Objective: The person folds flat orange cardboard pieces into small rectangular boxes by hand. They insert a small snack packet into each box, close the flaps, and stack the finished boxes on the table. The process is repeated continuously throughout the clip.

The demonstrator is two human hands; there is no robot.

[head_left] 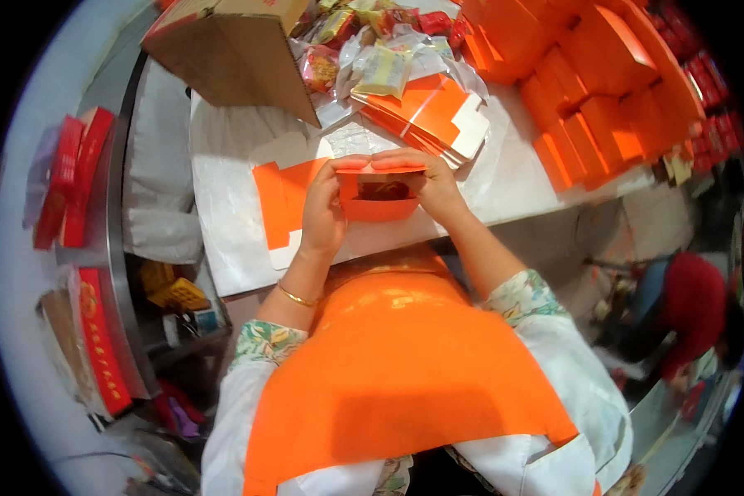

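Between my two hands, close to the table's near edge, is a small orange box [380, 208] with a dark opening facing me. My left hand [329, 202] wraps round its left side, and my right hand [432, 183] grips its right side. The fingers of both hands meet along the far top edge. What lies inside the box is too dark to make out. A flat orange-and-white carton blank [288, 192] lies on the table beside my left hand. Beyond my right hand rests a stack of folded orange cartons [426, 116], bound by a pale strap.
A brown cardboard box [231, 58] stands at the far left of the white-covered table [231, 240]. Wrapped snack packets [384, 70] are heaped at the back. Several orange boxes [591, 107] fill the far right. Another person [690, 306] bends down at the right.
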